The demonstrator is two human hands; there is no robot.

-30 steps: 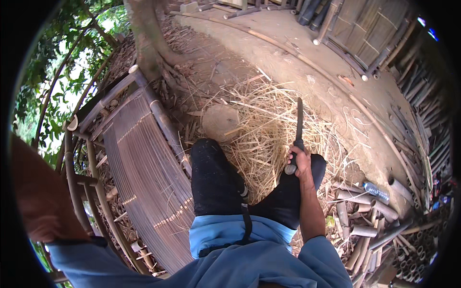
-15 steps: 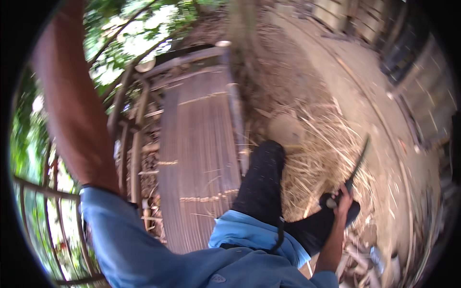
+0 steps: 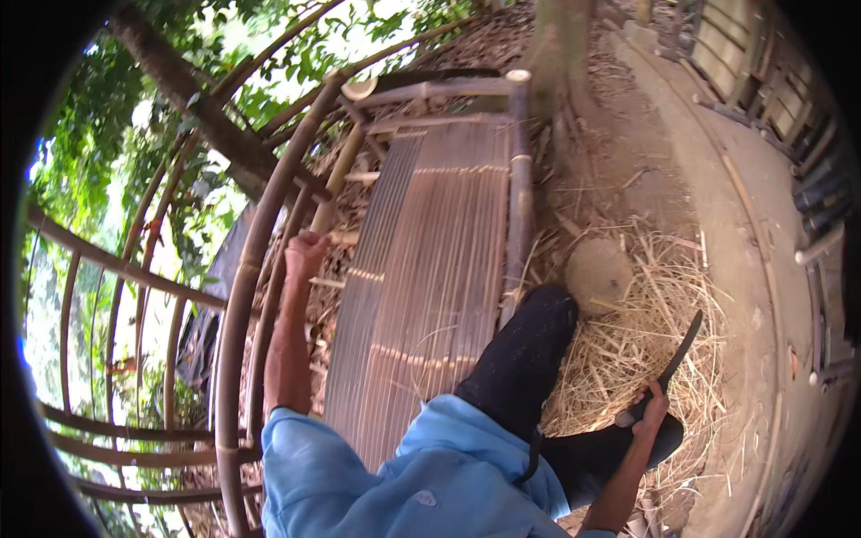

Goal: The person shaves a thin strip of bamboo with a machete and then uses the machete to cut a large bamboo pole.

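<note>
My left hand (image 3: 305,255) reaches out to the left and is closed on a bamboo pole (image 3: 316,208) at the back edge of a slatted bamboo bench (image 3: 421,269). My right hand (image 3: 649,411) rests low by my right knee and grips the handle of a long dark knife (image 3: 674,355), its blade pointing up and away over the straw (image 3: 646,332). I sit on the bench in a blue shirt and dark trousers, my left knee (image 3: 529,350) bent over the bench edge.
A curved bamboo backrest (image 3: 242,296) arches along the left. A round stone-like block (image 3: 597,271) lies in the straw past my knee. A tree trunk (image 3: 560,45) stands beyond the bench; a dirt path and bamboo fence (image 3: 762,81) run on the right.
My head has turned left, bringing the bench and backrest into the middle. My left arm, raised earlier, has stretched out and closed on the bamboo pole. The knife stays in my right hand.
</note>
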